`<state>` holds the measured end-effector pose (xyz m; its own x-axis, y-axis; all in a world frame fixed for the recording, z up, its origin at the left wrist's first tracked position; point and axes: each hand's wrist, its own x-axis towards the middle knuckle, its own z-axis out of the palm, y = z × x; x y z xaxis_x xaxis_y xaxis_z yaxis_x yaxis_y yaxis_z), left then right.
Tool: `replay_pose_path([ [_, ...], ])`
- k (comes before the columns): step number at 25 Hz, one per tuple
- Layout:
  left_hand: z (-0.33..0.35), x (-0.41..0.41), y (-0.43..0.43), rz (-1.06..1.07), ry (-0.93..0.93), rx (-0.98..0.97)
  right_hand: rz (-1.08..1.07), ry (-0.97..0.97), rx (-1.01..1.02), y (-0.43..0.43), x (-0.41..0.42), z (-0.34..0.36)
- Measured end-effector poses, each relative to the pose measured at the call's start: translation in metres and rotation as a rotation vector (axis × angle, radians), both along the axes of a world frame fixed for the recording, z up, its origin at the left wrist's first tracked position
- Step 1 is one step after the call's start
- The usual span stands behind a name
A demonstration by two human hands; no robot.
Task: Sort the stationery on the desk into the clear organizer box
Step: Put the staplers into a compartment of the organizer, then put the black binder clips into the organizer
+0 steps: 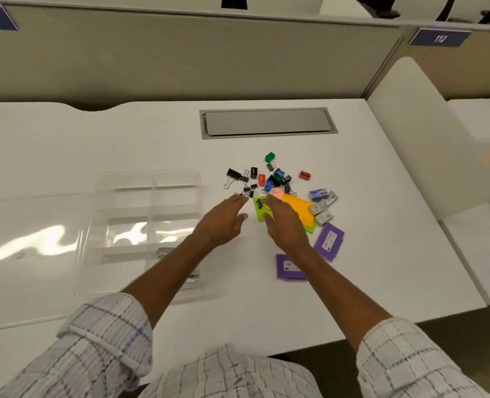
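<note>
The white table (353,173) carries everything, with a grey hatch (268,122) set into it well beyond the fingers. Far out to the left of the left fingers lies a flat clear lid (28,225). Between it and those fingers stands the clear organizer box (129,205), its dividers showing. A small silvery thing (163,251) sits in a near compartment; I cannot tell what it is.

The person's left hand (223,219) reaches forward with fingers (238,196) stretched out and grasping nothing, the tips just beside a small black binder clip (248,193); whether they touch it I cannot tell. The right hand (284,225) is spread the same way, released, hovering over or resting on a green sticky pad (259,209).

Nearer than the right fingers and to their right lie two purple packs (328,239) (289,267). An orange pad (297,205) is just right of those fingers. Beyond it are grey staple boxes (322,209) and a blue one (318,193).

Just ahead of both sets of fingers is the loose pile. A larger black binder clip (233,175) lies beyond the left fingers, a red sharpener (304,175) beyond the right, and a green sharpener (270,157) farthest off.
</note>
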<state>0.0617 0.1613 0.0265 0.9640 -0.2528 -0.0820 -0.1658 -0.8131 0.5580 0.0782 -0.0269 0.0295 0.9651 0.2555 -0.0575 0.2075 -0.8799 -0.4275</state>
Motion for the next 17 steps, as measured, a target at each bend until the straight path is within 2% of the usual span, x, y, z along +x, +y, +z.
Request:
replay_pose_path([
  [3, -0.011, 0.023, -0.012, 0.123, 0.062, -0.052, 0.079, 0.032, -0.073, 0.0, 0.029, -0.012],
  [7, -0.024, 0.048, -0.02, 0.17, 0.062, 0.021, 0.224, 0.001, -0.167, 0.003, 0.053, -0.028],
  [12, -0.036, 0.06, -0.019, 0.22, 0.027, 0.157, 0.287, -0.023, -0.111, 0.001, 0.07, -0.04],
  [17, -0.039, 0.057, -0.02, 0.344, 0.001, 0.054, 0.234, 0.014, 0.011, -0.001, 0.071, -0.039],
])
